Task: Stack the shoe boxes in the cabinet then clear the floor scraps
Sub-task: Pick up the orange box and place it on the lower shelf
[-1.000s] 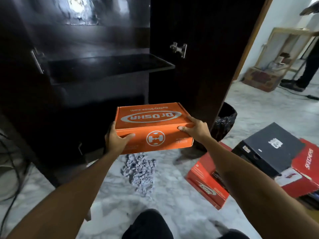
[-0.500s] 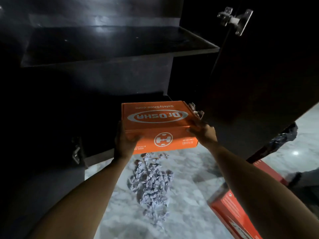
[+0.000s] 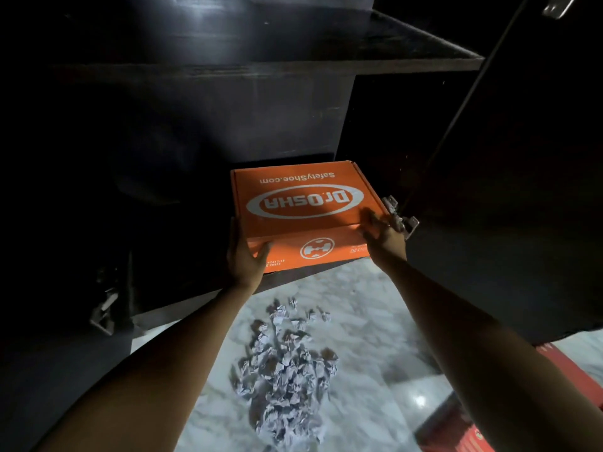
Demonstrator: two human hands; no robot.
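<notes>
We grip the flat orange cardboard shoe box (image 3: 303,207) with both hands, left hand (image 3: 244,259) at 8 o'clock, right hand (image 3: 385,234) at 4, inside the dark wooden cabinet (image 3: 228,102); crumpled white paper scraps (image 3: 287,363) lie at 6 on the marble floor (image 3: 368,305)

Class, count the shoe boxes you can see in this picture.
2: an orange box held at the cabinet's lower opening, and a red box on the floor at bottom right, partly cut off. Others may be hidden.

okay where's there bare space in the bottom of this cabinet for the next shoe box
Left of the orange box, the cabinet bottom looks bare, though too dark to be sure. The right is tight: the right hand sits close to the door hinge. The floor in front holds paper scraps.
</notes>
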